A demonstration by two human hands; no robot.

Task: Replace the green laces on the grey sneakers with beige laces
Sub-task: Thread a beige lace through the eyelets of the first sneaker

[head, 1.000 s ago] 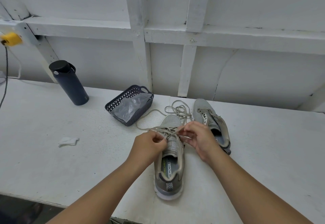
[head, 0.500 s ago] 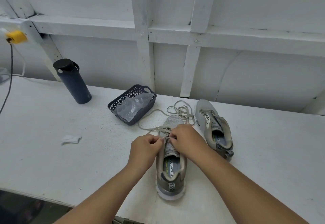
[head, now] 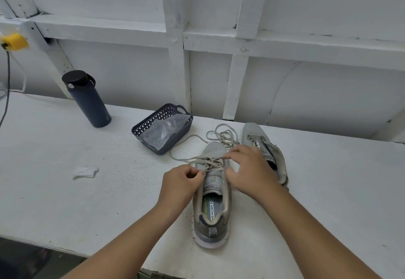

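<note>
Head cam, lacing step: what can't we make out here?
- Lace end at the left hand: hidden inside the curled fingers.
- Eyelets under the right hand: covered by it on the near sneaker.
- Far sneaker: its middle is behind the right hand, lacing state unclear.
- Basket contents: crumpled clear plastic hides them.
- Yellow object: cut off by the left edge.
</note>
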